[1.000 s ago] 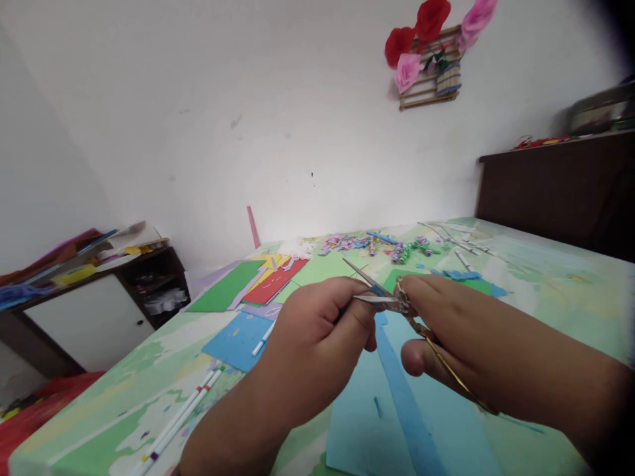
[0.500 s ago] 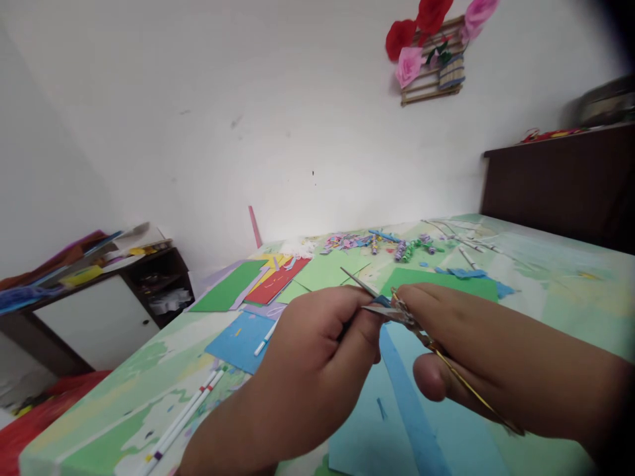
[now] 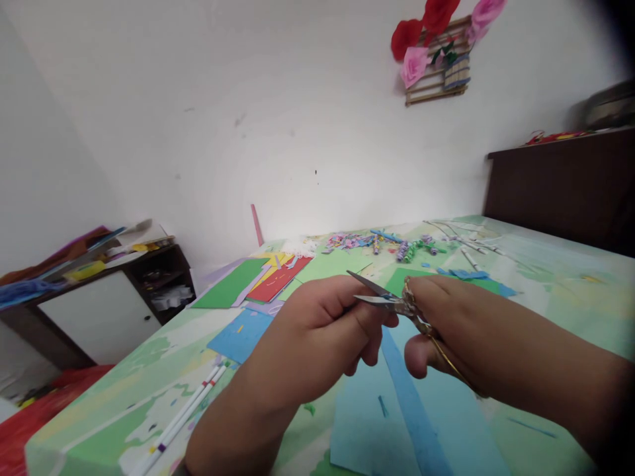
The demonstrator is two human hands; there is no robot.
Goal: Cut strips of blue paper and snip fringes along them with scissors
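Observation:
My right hand (image 3: 446, 317) is closed round a pair of gold-handled scissors (image 3: 391, 301), its thumb low beside a handle. The blades point left and stand apart, lying across the fingertips of my left hand (image 3: 327, 324). Those left fingers are bent into a pinch on a small blue paper piece, mostly hidden by the fingers and blades. Beneath both hands, light blue sheets (image 3: 364, 423) lie on the table with a darker blue strip (image 3: 411, 410) across them. A tiny blue scrap (image 3: 382, 406) rests on the left sheet.
Green (image 3: 231, 284), red (image 3: 278, 281) and blue sheets (image 3: 243, 334) lie left of my hands. White pens (image 3: 191, 410) rest near the left edge. Paper scraps (image 3: 347, 242) and curled paper coils (image 3: 409, 250) sit at the back. A dark cabinet (image 3: 560, 192) stands right.
My left hand has shifted slightly up, its fingers curled differently. The blue piece between the blades shows less now. My right hand and the scissors have tilted slightly and risen a little.

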